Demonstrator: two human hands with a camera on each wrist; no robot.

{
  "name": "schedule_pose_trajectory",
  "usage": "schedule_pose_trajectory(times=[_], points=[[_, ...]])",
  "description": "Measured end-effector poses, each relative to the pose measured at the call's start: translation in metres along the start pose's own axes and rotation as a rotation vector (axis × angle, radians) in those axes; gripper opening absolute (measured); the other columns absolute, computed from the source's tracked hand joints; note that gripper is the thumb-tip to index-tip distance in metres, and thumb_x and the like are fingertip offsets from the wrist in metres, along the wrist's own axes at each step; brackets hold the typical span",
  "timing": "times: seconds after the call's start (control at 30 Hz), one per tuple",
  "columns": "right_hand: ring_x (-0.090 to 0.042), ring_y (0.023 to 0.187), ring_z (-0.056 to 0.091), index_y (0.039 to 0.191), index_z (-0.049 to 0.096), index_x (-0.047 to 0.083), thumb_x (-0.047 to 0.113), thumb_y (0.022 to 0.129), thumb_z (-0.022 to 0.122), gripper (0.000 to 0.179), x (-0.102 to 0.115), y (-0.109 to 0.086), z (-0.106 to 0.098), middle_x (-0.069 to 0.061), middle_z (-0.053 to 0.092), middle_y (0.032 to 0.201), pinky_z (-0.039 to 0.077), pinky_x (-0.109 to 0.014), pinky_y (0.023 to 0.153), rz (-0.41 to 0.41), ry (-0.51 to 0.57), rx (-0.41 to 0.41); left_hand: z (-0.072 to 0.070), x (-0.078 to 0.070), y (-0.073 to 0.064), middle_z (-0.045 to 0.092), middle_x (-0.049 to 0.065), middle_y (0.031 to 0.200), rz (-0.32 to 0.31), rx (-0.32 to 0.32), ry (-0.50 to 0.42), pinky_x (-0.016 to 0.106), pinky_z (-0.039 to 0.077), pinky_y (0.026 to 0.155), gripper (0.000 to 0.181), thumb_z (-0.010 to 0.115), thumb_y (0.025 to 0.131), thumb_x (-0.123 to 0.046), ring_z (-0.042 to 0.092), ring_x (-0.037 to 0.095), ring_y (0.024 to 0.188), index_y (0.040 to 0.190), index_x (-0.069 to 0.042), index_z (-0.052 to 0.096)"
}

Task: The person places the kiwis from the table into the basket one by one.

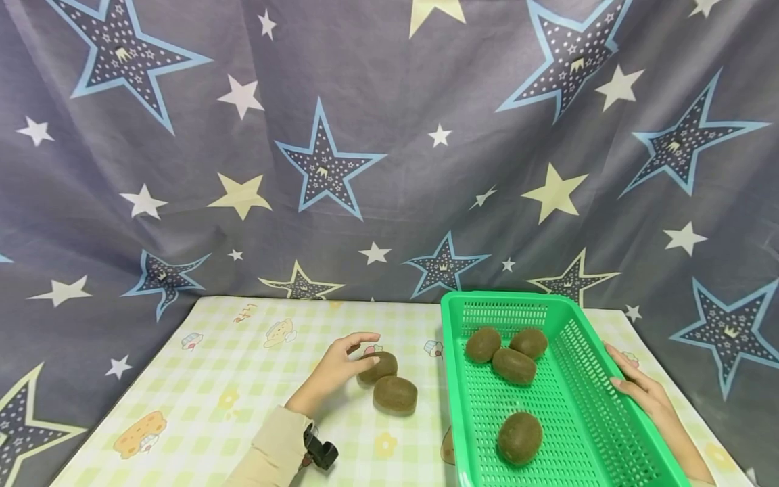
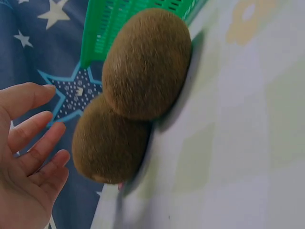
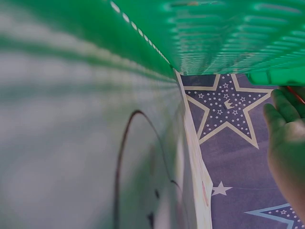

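Observation:
My left hand [image 1: 337,370] is beside two brown fuzzy kiwis on the table, its fingers loosely spread. Thumb and fingertips come close to the farther kiwi [image 1: 382,366]; the nearer kiwi [image 1: 395,395] lies against it. In the left wrist view, the left hand [image 2: 31,148] holds nothing, and a gap shows between its fingers and the kiwis. My right hand [image 1: 645,389] rests against the right side of a green plastic basket [image 1: 449,379], fingers extended along the outside and thumb by the rim. Inside the basket are several kiwis, three clustered at the back and one kiwi [image 1: 520,438] nearer the front.
A checked tablecloth [image 1: 201,385] with cartoon prints covers the table. Behind it hangs a dark curtain [image 1: 389,189] with stars. A brown shape [image 1: 447,446] shows partly behind the basket's left wall. The left wrist wears a black device [image 1: 320,449].

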State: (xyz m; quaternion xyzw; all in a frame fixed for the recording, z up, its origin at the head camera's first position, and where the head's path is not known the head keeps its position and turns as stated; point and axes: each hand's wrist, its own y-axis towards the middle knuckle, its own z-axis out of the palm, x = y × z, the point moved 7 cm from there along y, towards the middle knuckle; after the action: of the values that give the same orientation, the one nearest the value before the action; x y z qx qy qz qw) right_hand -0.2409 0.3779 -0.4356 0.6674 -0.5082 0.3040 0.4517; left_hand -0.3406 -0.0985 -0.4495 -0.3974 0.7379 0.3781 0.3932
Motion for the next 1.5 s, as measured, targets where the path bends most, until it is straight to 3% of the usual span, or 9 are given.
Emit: schedule_pose_trajectory(times=[0.23,0.4,0.53,0.77,1.0,1.23,1.5], points=[[0.021,0.126,0.008,0.150,0.018,0.006,0.013,0.102,0.038,0.052,0.001,-0.001,0.001,0.034,0.023,0.143,-0.021,-0.046,0.108,0.013,0.033,-0.003,0.003,0.015,0.001,0.051,0.022,0.132,-0.062,0.081,-0.067,0.053,0.024,0.110,0.048,0.065,0.088,-0.013,0.041,0.039,0.128,0.131,0.004,0.050],[0.020,0.126,0.008,0.150,0.018,0.005,0.012,0.102,0.037,0.052,0.001,-0.001,0.001,0.034,0.023,0.143,-0.021,-0.042,0.108,0.008,0.034,-0.006,0.006,0.029,0.000,0.049,0.025,0.131,-0.128,0.119,-0.141,0.049,0.034,0.106,0.052,0.065,0.089,-0.013,0.043,0.042,0.125,0.134,0.006,0.046],[0.021,0.126,0.010,0.150,0.019,0.007,0.011,0.102,0.038,0.052,0.000,0.000,0.000,0.034,0.023,0.142,-0.020,-0.041,0.109,-0.003,0.018,-0.013,0.007,0.035,0.001,0.051,0.023,0.131,-0.134,0.125,-0.118,0.041,0.043,0.100,0.051,0.065,0.089,-0.015,0.048,0.038,0.121,0.133,0.005,0.048],[0.020,0.127,0.011,0.151,0.019,0.015,0.012,0.102,0.037,0.052,0.000,0.000,0.001,0.030,0.021,0.147,-0.016,-0.051,0.109,0.009,0.018,-0.006,0.012,0.041,0.000,0.053,0.019,0.131,-0.135,0.171,-0.110,0.030,0.045,0.092,0.050,0.067,0.088,-0.015,0.054,0.031,0.113,0.132,0.001,0.050],[0.020,0.126,0.011,0.151,0.019,0.012,0.013,0.102,0.037,0.052,-0.001,-0.001,0.001,0.033,0.022,0.145,-0.016,-0.046,0.110,0.013,0.016,-0.005,0.016,0.038,0.000,0.052,0.020,0.132,-0.120,0.205,-0.127,0.029,0.047,0.088,0.054,0.067,0.088,-0.013,0.057,0.026,0.107,0.135,0.003,0.047],[0.021,0.126,0.012,0.150,0.020,0.005,0.007,0.101,0.037,0.052,0.000,0.000,0.000,0.035,0.024,0.142,-0.018,-0.044,0.109,-0.038,0.007,-0.013,0.017,0.039,0.000,0.052,0.020,0.131,-0.119,0.195,-0.116,0.028,0.048,0.082,0.056,0.068,0.086,-0.011,0.057,0.020,0.101,0.136,0.003,0.046],[0.020,0.127,0.012,0.150,0.020,0.006,0.005,0.101,0.037,0.052,0.001,0.000,0.000,0.033,0.023,0.144,-0.017,-0.037,0.110,-0.066,-0.004,-0.010,0.018,0.038,0.001,0.054,0.022,0.129,-0.107,0.180,-0.095,0.029,0.048,0.083,0.054,0.066,0.086,-0.007,0.057,0.027,0.102,0.134,0.006,0.046]])
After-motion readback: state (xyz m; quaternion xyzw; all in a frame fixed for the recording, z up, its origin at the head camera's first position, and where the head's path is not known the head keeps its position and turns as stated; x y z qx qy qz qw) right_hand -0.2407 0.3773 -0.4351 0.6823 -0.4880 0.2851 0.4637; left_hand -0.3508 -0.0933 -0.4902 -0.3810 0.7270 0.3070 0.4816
